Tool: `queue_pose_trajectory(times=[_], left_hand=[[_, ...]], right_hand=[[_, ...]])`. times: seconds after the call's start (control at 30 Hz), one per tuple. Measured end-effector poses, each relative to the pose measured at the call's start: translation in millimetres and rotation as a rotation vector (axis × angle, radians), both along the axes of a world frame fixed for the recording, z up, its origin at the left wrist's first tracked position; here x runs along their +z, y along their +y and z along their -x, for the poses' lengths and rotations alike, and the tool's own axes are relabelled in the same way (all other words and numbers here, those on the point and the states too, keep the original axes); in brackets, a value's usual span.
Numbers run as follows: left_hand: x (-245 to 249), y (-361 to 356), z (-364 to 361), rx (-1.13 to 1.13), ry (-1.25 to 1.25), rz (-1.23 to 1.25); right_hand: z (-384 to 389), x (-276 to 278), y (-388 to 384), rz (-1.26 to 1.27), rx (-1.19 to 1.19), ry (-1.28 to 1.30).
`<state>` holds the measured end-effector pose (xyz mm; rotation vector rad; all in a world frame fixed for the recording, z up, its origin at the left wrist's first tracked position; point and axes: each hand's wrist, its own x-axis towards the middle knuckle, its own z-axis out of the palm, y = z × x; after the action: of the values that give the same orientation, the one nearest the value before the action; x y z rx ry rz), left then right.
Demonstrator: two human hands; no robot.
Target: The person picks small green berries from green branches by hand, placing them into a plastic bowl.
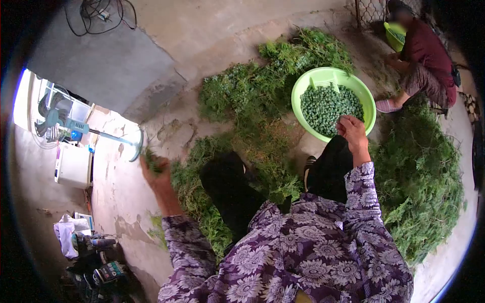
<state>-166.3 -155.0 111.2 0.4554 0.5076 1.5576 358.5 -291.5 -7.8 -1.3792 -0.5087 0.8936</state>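
1. A green sprig (151, 160) was grasped by the left hand (160, 177), which was held out to the side, somewhat blurred.
2. The right hand (353, 132) was positioned over the near rim of the green basin (303, 83), fingers drawn together; whether anything was pinched could not be determined.
3. Small green berries (323, 106) were contained in the basin, which was placed on the floor ahead.
4. Leafy branches (419, 177) were heaped to the right; another pile (237, 96) was spread beyond the feet.
5. A second person (434, 55) was seated at upper right, near a smaller basin (393, 39).
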Motion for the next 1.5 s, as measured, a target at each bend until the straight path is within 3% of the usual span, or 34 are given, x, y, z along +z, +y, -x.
queue_pose_trajectory(times=[0.07, 0.13, 0.27, 0.37, 0.47, 0.5, 0.57, 0.7, 0.77, 1.0, 1.07, 1.13, 1.27, 1.33, 1.37, 1.4, 1.5], left_hand=[[1, -7, 26, 0.313, 0.000, 0.111], [5, -21, 49, 0.290, -0.182, 0.219], [-3, -35, 46, 0.456, -0.169, 0.410], [-43, -25, 46, 0.063, -0.104, 0.132], [-51, -9, 3, -0.176, -0.141, 0.137], [-55, -1, -13, -0.257, -0.142, 0.122], [-49, 15, -62, -0.283, -0.051, 0.194], [-60, 39, -111, -0.472, -0.155, 0.090], [-54, 44, -138, -0.399, -0.032, 0.270], [-93, 102, -191, -0.387, -0.140, 0.369], [-100, 96, -213, -0.325, 0.261, 0.341], [-115, 80, -231, -0.372, 0.509, 0.354], [-110, 51, -249, -0.654, 0.851, 0.288], [-95, 54, -244, -0.705, 1.119, -0.140], [-90, 58, -239, -0.715, 1.162, -0.274], [-87, 62, -235, -0.721, 1.198, -0.410], [-80, 70, -220, -0.746, 1.209, -0.387]], right_hand=[[2, 6, -5, -0.007, -0.069, 0.078], [3, 10, -7, 0.000, -0.066, 0.109], [12, 16, -1, -0.022, -0.040, 0.194], [22, 27, 14, -0.026, 0.096, 0.136], [32, 52, 23, 0.012, 0.264, 0.036], [39, 61, 27, 0.021, 0.224, 0.028], [44, 71, 41, 0.062, 0.289, -0.056], [57, 71, 66, 0.156, 0.395, -0.238], [66, 72, 84, 0.284, 0.509, -0.432], [62, -23, 180, 0.293, 0.851, -0.927], [67, -52, 200, 0.392, 0.889, -0.971], [70, -93, 217, 0.449, 0.972, -1.012], [71, -180, 242, 0.447, 1.041, -1.010], [77, -207, 252, 0.585, 0.863, -0.819], [79, -218, 262, 0.754, 0.888, -0.822], [78, -237, 266, 0.771, 0.887, -0.815], [71, -290, 275, 0.771, 0.709, -0.790]])
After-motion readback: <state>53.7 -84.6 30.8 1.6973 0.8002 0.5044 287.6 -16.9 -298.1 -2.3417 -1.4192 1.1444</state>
